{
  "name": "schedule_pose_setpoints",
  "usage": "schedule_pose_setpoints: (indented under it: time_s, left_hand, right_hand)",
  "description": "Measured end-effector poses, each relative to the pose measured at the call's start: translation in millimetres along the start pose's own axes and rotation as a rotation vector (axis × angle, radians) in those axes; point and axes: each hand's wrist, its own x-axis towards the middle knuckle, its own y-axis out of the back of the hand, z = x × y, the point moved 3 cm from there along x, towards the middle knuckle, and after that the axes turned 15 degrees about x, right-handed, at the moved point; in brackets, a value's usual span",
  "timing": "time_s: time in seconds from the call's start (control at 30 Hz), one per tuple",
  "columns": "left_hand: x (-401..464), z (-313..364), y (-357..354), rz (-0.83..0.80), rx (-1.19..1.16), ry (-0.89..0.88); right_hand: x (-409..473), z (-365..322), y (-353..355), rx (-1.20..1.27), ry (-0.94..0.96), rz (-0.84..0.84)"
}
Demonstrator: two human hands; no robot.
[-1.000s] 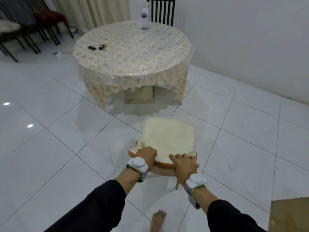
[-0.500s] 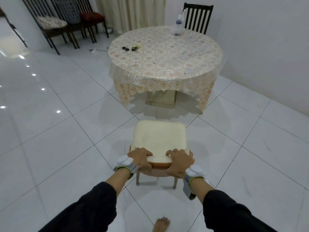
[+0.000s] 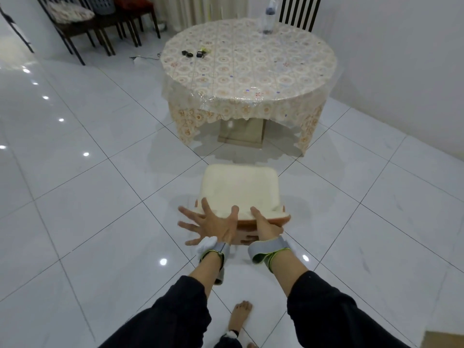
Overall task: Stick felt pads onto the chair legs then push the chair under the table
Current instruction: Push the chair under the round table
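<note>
head view: cushioned stool-like chair stands upright on the white tile floor, short of the round table, which lies straight ahead past its far edge with a gap between. left hand is released, fingers splayed wide, thumb touching the near seat rim. right hand is clamped on that rim, so likely the nearer to push forward.

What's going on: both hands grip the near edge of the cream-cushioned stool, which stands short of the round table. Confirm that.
Not quite. In the head view only the right hand grips the stool; the left hand is open, fingers spread. The stool does stand short of the round table.
</note>
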Motion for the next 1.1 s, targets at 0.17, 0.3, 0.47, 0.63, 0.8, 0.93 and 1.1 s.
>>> schedule_pose_setpoints:
  time_s: [0.17, 0.3, 0.47, 0.63, 0.8, 0.93, 1.1]
  left_hand:
    - [12, 8, -10, -0.040, -0.348, 0.120]
    - [26, 26, -11, -0.022, -0.376, 0.151]
    - [67, 69, -9, -0.029, -0.402, 0.100]
    - [134, 107, -9, 0.019, -0.458, 0.086]
    - [217, 147, -4, -0.171, -0.793, 0.386]
    - [280, 193, 5, -0.290, -0.714, 0.381]
    - [349, 229, -22, -0.314, -0.755, 0.357]
  right_hand:
    - [-1, -1, -14, 0.166, -0.137, 0.007]
    - [11, -13, -33, 0.184, -0.155, 0.001]
    - [40, -53, -69, 0.212, -0.096, -0.037]
    - [95, -60, -128, 0.289, -0.080, -0.030]
    - [202, -51, -211, 0.382, -0.098, 0.027]
    - [150, -135, -258, 0.325, -0.183, -0.006]
    - [212, -150, -304, 0.329, -0.113, 0.002]
